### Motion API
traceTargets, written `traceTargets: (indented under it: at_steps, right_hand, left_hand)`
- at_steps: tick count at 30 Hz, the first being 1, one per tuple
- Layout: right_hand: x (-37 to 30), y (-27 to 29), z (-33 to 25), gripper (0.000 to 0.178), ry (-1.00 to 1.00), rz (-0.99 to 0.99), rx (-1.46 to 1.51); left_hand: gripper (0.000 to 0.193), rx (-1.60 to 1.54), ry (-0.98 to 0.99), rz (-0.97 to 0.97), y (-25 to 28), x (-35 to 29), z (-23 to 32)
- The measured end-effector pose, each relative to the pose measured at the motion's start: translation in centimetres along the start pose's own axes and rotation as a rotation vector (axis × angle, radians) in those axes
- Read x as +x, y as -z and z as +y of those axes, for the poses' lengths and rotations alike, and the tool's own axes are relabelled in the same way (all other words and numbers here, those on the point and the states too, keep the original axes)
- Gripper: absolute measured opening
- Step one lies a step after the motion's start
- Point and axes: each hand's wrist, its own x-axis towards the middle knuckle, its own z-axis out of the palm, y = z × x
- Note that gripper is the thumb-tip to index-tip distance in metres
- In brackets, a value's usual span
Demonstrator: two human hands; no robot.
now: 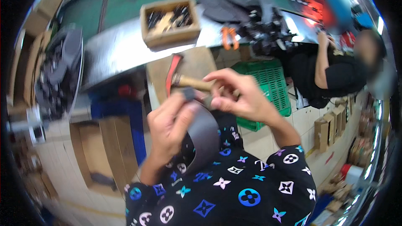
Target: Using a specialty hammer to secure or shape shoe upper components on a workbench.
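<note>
My left hand (169, 119) is closed on a dark grey strap (205, 138), pinching it near its upper end between thumb and fingers. The strap curves down in a wide bend against my patterned shirt. Close beside it, my right hand (240, 94) has its fingers curled and thumb bent in at the strap's end; what sits between them is blurred and too small to name. A hammer (190, 82) with a red head and a pale brown handle lies on a wooden board (157, 73) just beyond both hands. My right fingers cover the end of its handle.
A wooden box (167, 39) of small dark and tan parts stands on the metal-edged bench, orange-handled pliers (229, 37) and dark straps (268, 25) to its right. A green crate (272, 88) is below. Another person (335, 67) works at right; an open carton (98, 150) sits lower left.
</note>
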Motion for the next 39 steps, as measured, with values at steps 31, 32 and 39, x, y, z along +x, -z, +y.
traceTargets:
  at_steps: [31,32,39]
  right_hand:
    - [0.8,-7.4,32.4,0.041,-0.225,0.47,0.277]
    - [1.6,-8.7,31.2,0.045,-0.181,0.548,0.103]
    - [0.9,-11.6,27.0,0.056,-0.383,0.507,0.428]
  left_hand:
    - [0.093,-0.474,0.62,0.375,2.7,-2.3,-31.0]
    - [0.09,-0.464,0.615,0.415,2.7,-3.2,-31.9]
    - [0.078,-0.348,0.636,0.345,4.8,-4.6,-33.0]
